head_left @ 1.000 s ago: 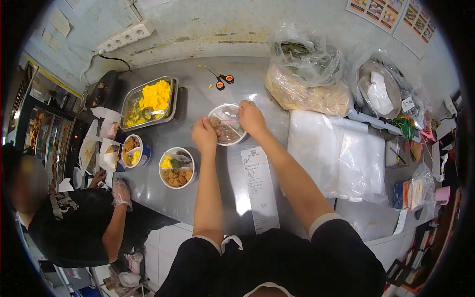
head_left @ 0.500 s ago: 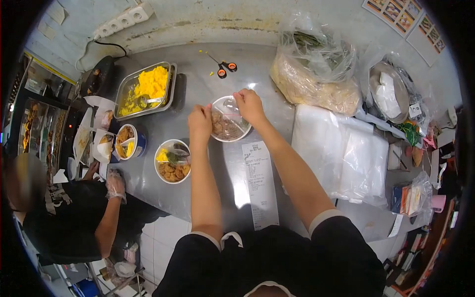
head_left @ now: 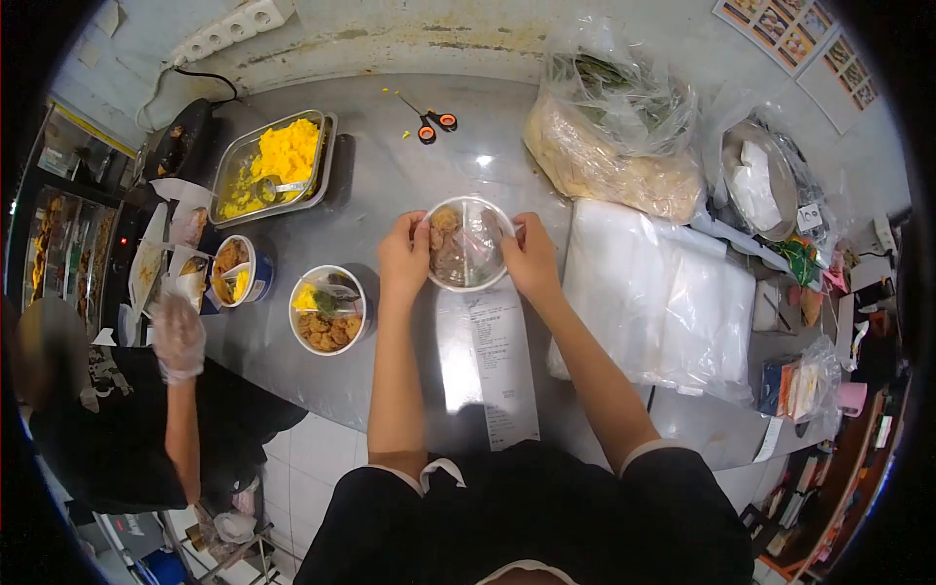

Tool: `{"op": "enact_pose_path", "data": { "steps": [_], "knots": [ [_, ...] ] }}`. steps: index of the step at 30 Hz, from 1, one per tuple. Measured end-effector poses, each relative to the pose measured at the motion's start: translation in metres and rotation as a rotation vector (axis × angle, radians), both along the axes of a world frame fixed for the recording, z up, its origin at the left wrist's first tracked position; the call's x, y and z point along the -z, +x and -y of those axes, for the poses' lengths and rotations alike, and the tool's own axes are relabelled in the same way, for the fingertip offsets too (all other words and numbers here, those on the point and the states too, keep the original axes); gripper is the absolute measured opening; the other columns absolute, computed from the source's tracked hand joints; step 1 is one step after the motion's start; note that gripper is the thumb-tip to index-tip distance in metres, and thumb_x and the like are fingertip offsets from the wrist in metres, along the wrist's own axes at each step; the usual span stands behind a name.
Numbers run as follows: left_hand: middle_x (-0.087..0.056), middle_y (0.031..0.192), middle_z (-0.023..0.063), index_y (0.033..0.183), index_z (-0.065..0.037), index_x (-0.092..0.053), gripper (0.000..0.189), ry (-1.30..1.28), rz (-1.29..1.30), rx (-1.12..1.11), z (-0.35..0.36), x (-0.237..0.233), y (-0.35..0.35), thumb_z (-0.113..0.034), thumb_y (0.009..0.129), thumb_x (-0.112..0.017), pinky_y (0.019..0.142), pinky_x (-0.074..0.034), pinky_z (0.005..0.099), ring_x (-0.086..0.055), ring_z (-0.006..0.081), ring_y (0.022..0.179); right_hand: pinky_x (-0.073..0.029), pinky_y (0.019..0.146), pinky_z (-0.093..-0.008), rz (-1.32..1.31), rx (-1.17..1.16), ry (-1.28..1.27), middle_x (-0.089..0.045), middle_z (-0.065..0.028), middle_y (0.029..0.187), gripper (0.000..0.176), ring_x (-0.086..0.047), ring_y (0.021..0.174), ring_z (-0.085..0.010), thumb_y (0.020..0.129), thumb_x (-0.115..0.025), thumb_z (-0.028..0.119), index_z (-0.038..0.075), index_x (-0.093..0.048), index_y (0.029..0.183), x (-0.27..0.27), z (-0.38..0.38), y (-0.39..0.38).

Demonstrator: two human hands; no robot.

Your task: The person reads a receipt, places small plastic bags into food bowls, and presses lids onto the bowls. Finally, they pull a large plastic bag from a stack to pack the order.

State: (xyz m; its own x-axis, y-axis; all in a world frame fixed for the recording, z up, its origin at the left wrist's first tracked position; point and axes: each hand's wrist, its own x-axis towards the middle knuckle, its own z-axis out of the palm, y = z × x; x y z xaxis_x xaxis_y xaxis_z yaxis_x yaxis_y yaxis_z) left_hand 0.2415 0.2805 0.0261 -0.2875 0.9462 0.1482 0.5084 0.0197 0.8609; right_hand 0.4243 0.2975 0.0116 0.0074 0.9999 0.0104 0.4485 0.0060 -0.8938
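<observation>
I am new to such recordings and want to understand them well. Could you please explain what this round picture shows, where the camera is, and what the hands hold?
There is no machine here: a person works with two bare hands. The one camera sits on the person's head and looks down, so the picture is round and bent at the edges. The left hand and the right hand grip a round container of food, one on each side. On the steel counter lie a long receipt, a bowl of food, a tray of yellow food, scissors and a stack of plastic bags. The gloved hand at the left belongs to another person.
</observation>
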Motion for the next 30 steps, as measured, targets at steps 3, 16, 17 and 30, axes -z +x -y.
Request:
{"op": "enact_pose_path", "data": {
  "steps": [3,16,17,30],
  "knots": [
    [-0.060,0.084,0.0174,0.091,0.000,-0.058,0.017,0.103,-0.192,0.024,-0.005,-0.002,0.007,-0.013,0.085,-0.049,0.071,-0.044,0.0387,-0.057,0.0334,0.079,-0.044,0.065,-0.0368,-0.015,-0.028,0.179,-0.054,-0.0162,0.082,0.022,-0.056,0.074,-0.0271,0.077,-0.055,0.020,0.002,-0.053,0.091,0.001,-0.013,0.004],
    [-0.058,0.081,0.0208,0.080,0.001,-0.054,0.030,-0.068,-0.367,-0.049,-0.003,-0.001,0.001,-0.027,0.087,-0.048,0.068,-0.041,0.0445,-0.054,0.0388,0.078,-0.043,0.063,-0.0385,0.001,-0.169,0.212,-0.056,-0.0174,0.074,0.020,-0.055,0.069,-0.0316,0.081,-0.057,0.018,-0.001,-0.053,0.078,0.003,-0.047,-0.017],
    [-0.058,0.080,0.0216,0.079,0.002,-0.054,0.031,-0.071,-0.354,-0.037,-0.002,0.000,-0.001,-0.028,0.087,-0.048,0.068,-0.041,0.0445,-0.055,0.0393,0.078,-0.043,0.063,-0.0385,-0.007,-0.184,0.134,-0.057,-0.0177,0.073,0.021,-0.056,0.068,-0.0312,0.081,-0.057,0.018,-0.002,-0.053,0.079,0.003,-0.048,-0.018],
    [-0.057,0.079,0.0213,0.080,0.005,-0.055,0.050,-0.322,-0.103,-0.049,0.008,0.015,-0.005,-0.044,0.087,-0.045,0.067,-0.041,0.0368,-0.054,0.0297,0.075,-0.038,0.049,-0.0293,-0.078,-0.130,0.126,-0.052,-0.0064,0.059,0.026,-0.048,0.053,-0.0128,0.084,-0.056,0.024,0.000,-0.052,0.076,0.020,-0.032,-0.013]
  ]
}}
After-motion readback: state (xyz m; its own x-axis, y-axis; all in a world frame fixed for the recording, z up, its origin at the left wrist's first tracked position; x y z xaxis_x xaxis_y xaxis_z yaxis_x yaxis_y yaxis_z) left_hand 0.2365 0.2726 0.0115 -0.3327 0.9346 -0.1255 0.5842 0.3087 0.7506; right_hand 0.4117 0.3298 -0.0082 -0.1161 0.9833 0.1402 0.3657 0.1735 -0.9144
